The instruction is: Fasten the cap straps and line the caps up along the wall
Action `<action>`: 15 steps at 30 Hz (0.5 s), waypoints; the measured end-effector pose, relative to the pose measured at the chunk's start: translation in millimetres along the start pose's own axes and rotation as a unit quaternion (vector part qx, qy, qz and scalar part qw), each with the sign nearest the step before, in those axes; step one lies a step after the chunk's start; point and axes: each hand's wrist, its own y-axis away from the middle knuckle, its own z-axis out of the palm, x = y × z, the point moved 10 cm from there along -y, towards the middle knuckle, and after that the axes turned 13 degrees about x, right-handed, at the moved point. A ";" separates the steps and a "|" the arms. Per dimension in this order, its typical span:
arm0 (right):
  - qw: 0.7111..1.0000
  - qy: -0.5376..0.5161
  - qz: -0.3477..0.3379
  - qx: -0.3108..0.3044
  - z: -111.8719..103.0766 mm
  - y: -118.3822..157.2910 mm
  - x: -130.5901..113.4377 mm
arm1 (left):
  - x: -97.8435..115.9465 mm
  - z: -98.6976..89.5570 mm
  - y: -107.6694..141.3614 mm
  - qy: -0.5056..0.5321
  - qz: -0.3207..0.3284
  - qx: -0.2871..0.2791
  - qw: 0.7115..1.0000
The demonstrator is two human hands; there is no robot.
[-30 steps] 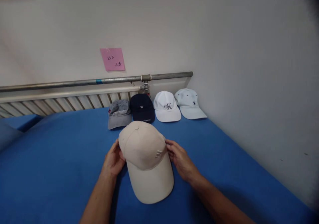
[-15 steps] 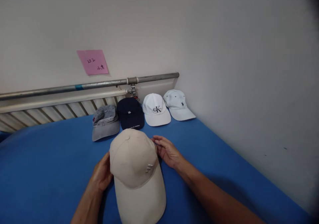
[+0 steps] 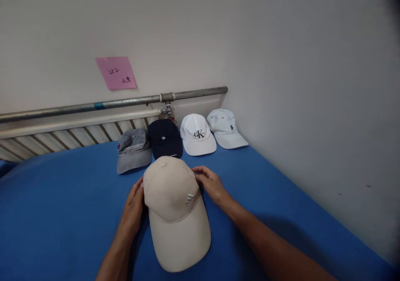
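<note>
A beige baseball cap [image 3: 171, 189] with a small embroidered logo is between my two hands, its brim pointing toward me. My left hand [image 3: 133, 206] grips the cap's left edge, with its fingertips partly hidden by the crown. On the opposite side, my right hand [image 3: 211, 185] holds the right rear edge between thumb and fingers. Just behind stand a grey cap [image 3: 134, 150], a navy cap [image 3: 165, 138], a white cap [image 3: 197, 134] with black letters and a pale blue-white cap [image 3: 227, 129], side by side in a row.
The caps rest on a blue-covered surface [image 3: 68, 206]. A radiator [image 3: 62, 139] and a metal pipe [image 3: 131, 102] run along the back wall, below a pink note [image 3: 116, 73]. A plain wall [image 3: 312, 106] borders the right side.
The beige cap has shifted slightly away from me and to the right in the view. Both hands have come along with it, and the left hand sits higher on its edge.
</note>
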 end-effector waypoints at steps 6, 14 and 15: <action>0.993 0.080 -0.081 0.030 -11.7 3.2 -13.0 | 8.9 -12.5 1.7 -0.075 0.045 0.033 0.996; 0.982 0.117 -0.139 0.048 -26.1 24.6 -18.1 | 14.8 -22.5 9.6 -0.057 0.088 0.036 0.994; 0.980 0.119 -0.150 0.048 -25.7 28.1 -20.8 | 20.7 -20.5 12.3 -0.068 0.115 0.032 0.990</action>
